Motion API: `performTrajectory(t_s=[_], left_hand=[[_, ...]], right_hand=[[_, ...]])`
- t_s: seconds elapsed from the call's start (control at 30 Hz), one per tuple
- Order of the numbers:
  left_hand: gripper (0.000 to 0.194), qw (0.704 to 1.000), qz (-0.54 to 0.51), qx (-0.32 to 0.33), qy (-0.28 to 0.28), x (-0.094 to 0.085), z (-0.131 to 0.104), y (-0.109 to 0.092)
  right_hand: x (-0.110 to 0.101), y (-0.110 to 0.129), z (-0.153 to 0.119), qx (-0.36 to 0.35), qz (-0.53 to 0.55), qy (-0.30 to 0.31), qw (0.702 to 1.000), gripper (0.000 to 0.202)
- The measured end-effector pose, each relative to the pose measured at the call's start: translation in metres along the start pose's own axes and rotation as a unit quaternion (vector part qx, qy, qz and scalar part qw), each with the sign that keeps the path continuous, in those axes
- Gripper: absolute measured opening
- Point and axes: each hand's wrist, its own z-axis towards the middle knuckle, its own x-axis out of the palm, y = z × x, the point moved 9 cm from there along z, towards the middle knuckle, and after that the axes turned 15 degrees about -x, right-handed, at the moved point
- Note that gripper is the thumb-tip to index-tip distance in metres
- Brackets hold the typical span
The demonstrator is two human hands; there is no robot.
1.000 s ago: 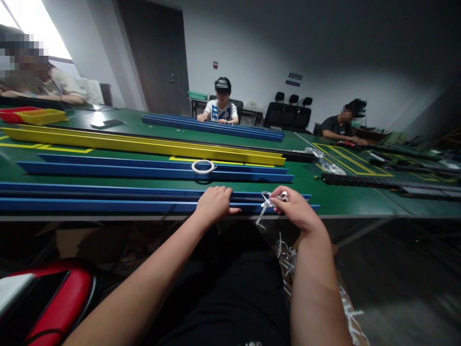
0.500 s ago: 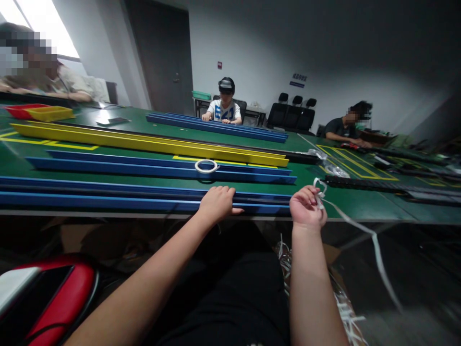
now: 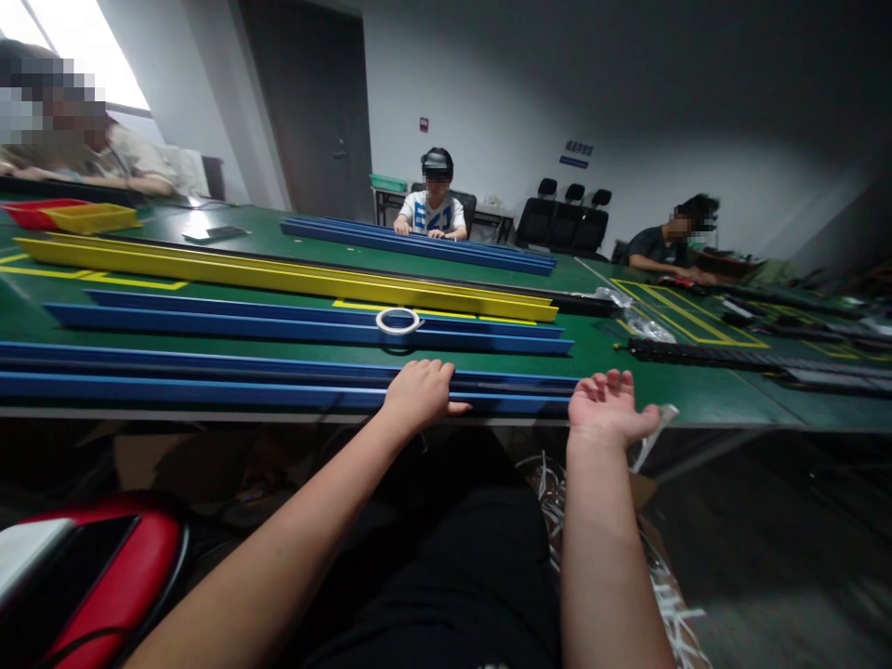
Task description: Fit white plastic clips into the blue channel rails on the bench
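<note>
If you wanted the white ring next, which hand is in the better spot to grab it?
Probably the left hand: it is nearer the white ring, though it holds the near blue rail. The right hand is open, palm up, but farther away.

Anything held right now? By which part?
Left hand spans the nearest blue rail toward its right end; grip unclear. Right hand is open, white strip by its thumb, apparently loose.
</note>
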Motion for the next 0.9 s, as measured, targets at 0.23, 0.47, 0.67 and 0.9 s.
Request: performTrajectory(t_s=[0.23,0.47,0.67,0.9], left_hand=[[0.063,1.0,0.004,0.001,-0.006,-0.001,-0.001,0.0],[0.064,1.0,0.006,0.007,-0.015,-0.002,-0.001,-0.001],[0.063,1.0,0.005,0.005,-0.007,0.0,0.0,0.0],[0.062,1.0,0.002,0.01,-0.026,-0.001,-0.001,0.0]], right_hand=[[0.005,-0.006,-0.006,0.066,0.048,-0.05,0.995,0.018],[0.045,-0.009,-0.027,0.104,0.001,0.04,0.994,0.017],[0.085,0.0,-0.043,-0.057,-0.274,0.309,0.909,0.025],[0.12,-0.052,-0.078,-0.157,-0.509,0.603,0.593,0.024]])
